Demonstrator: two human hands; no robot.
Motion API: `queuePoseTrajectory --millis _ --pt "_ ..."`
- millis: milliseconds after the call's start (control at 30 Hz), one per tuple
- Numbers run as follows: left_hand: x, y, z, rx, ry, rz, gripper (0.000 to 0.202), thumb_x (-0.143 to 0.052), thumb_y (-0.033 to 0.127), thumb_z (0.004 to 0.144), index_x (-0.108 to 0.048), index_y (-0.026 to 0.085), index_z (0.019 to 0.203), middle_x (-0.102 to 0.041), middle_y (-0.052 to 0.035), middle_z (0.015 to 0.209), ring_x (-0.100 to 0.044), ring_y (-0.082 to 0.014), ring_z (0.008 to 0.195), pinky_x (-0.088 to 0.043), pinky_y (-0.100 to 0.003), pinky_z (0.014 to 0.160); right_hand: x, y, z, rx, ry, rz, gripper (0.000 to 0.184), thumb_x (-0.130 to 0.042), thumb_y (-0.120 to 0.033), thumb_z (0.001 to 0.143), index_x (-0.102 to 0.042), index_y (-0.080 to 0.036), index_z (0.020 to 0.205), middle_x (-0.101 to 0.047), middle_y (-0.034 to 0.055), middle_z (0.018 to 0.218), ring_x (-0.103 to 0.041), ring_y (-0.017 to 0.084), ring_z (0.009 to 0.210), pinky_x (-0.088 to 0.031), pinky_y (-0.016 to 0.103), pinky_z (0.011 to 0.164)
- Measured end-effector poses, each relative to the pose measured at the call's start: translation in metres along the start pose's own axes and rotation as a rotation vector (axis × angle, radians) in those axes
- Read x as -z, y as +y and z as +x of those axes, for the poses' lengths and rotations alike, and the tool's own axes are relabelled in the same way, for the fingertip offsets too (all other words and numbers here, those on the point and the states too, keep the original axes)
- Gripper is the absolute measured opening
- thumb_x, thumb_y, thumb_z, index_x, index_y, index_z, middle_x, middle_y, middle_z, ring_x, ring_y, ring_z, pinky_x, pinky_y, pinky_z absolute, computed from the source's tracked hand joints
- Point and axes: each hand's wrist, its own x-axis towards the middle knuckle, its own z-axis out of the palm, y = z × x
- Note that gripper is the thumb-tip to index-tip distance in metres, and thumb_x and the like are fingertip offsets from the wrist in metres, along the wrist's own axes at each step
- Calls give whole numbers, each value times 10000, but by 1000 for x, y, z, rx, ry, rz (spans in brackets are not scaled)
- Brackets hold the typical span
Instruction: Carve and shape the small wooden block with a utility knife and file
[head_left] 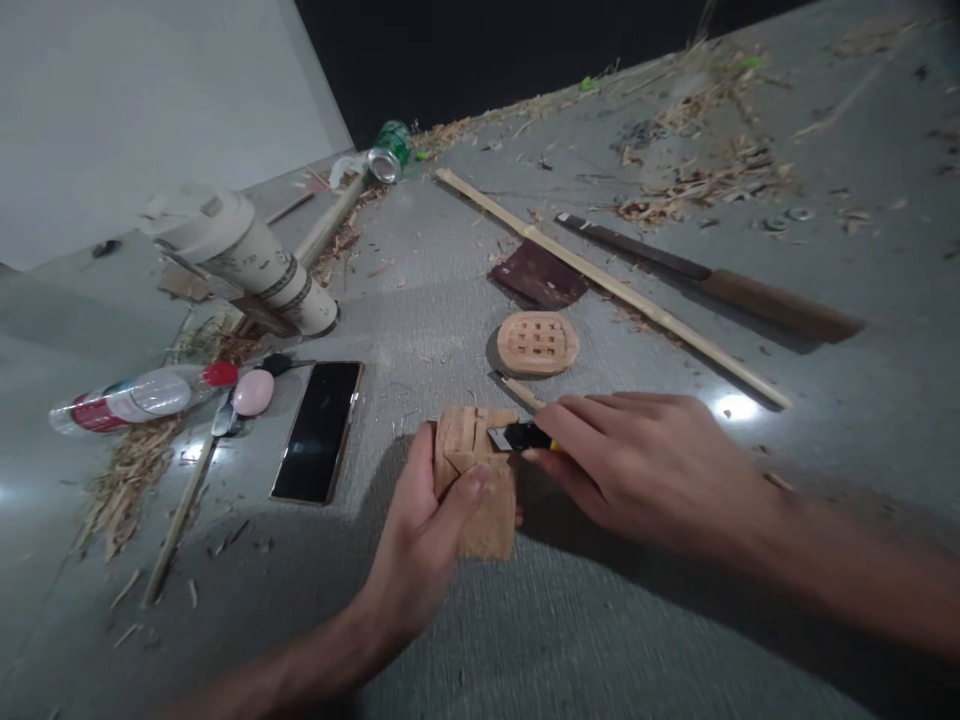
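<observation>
My left hand [427, 540] grips a flat tan wooden piece [480, 470] on the grey floor, thumb lying across its face. The piece shows cut slots along its upper part. My right hand [645, 465] is closed around a small utility knife [517, 436] with a black and yellow body; its blade tip rests on the wooden piece's top right. A round wooden disc [538, 343] with a carved grid of square holes lies just beyond the hands.
A black phone [318, 431] lies left of the piece. Further left are a plastic bottle [135, 397], a pink oval object [253, 392] and a tipped paper cup [247, 258]. A bamboo stick [607, 283], a long knife [720, 285], dark sandpaper [540, 274], a can [390, 152] and wood shavings lie beyond.
</observation>
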Motion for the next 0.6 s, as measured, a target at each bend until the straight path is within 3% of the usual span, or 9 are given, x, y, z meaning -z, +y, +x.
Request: queuePoseTrajectory --millis 367,500,600 --pt "6 -2 1 -13 14 8 402 -748 490 1031 -554 229 1268 -672 -61 1057 -733 -224 844 -688 -416 768 -1 1 0 61 -49 69 258 -478 -305 1141 -597 -219 928 -693 -11 740 -670 184 571 -330 374 585" --pt "6 0 1 -71 40 124 381 -738 488 1034 -584 214 1250 -675 -76 1126 -714 -242 1005 -671 -418 876 -1 0 -2 56 -38 38 262 -469 -317 1150 -592 -224 938 -684 -11 750 -684 194 592 -343 381 601" --pt "6 3 1 -80 52 181 354 -722 493 1044 -592 214 1220 -666 -57 1088 -693 -218 943 -654 -397 843 0 1 -2 54 -2 -9 281 -470 -330 1152 -594 -223 923 -665 -10 735 -678 200 602 -352 382 627"
